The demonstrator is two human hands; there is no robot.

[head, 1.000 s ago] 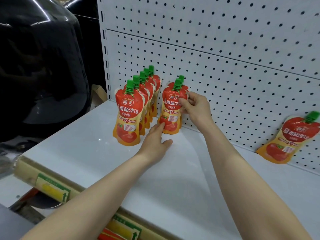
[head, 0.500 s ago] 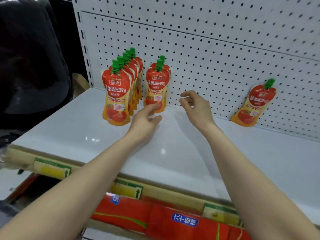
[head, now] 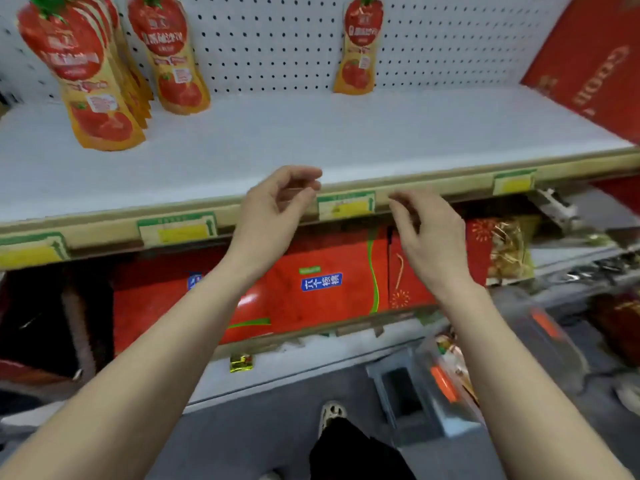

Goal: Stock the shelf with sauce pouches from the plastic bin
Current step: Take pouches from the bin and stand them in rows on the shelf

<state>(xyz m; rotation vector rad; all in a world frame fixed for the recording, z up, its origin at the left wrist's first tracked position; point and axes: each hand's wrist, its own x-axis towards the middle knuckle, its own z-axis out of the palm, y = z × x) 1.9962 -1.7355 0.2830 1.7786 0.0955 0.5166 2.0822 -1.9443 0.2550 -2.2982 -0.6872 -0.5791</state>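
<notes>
Red and orange sauce pouches with green caps stand on the white shelf (head: 311, 133). A row of several pouches (head: 86, 74) is at the far left, a short second row (head: 173, 53) stands beside it, and a single pouch (head: 360, 46) leans on the pegboard further right. My left hand (head: 273, 209) and my right hand (head: 429, 237) hover in front of the shelf's front edge, both with loosely curled fingers and holding nothing. A clear plastic bin (head: 502, 358) with orange clips sits on the floor at the lower right, with pouches dimly visible inside.
Red gift boxes (head: 318, 282) fill the shelf below. A large red box (head: 595, 64) leans at the upper shelf's right end. Yellow price labels (head: 346, 206) line the shelf edge. My shoe (head: 330, 415) is on the grey floor beside the bin.
Both hands have let go of the second-row pouch and pulled back off the shelf to its front edge. The view has tilted down toward the floor and the bin.
</notes>
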